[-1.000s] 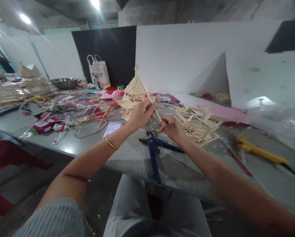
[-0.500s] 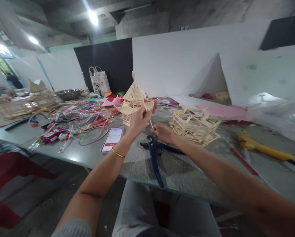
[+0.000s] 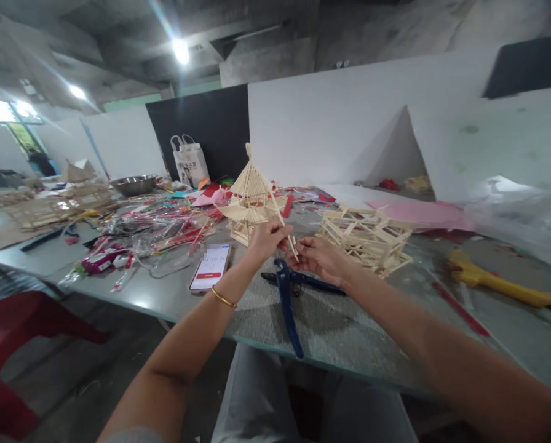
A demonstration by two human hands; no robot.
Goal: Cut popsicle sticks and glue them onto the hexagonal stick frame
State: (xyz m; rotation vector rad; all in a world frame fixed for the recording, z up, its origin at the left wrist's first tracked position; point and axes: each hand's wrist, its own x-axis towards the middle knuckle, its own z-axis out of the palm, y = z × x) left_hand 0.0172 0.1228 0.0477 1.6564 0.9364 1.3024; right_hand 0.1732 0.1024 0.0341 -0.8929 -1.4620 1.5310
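Observation:
A thin pale wooden stick (image 3: 278, 210) slants down in front of me, pinched in my left hand (image 3: 267, 239). My right hand (image 3: 320, 258) has its fingertips at the stick's lower end, where a short second stick end shows beside it; part of both is hidden by the fingers. Just behind my left hand stands a small stick-built pavilion (image 3: 248, 183) with a pointed roof. An open stick frame (image 3: 365, 237) stands beyond my right hand. Below both hands, blue-handled cutters (image 3: 285, 301) lie with their handles spread.
A phone (image 3: 211, 267) showing a timer lies left of the cutters. Plastic wrappers and red strips (image 3: 165, 224) cover the table's left side. To the right are a yellow glue gun (image 3: 497, 280), a red strip (image 3: 460, 307) and pink paper (image 3: 423, 215). A steel bowl (image 3: 133, 184) sits at the back left.
Both hands have come slightly lower, and the stick with them. My right hand's fingers have spread more around the stick's lower end. The view has tilted up slightly.

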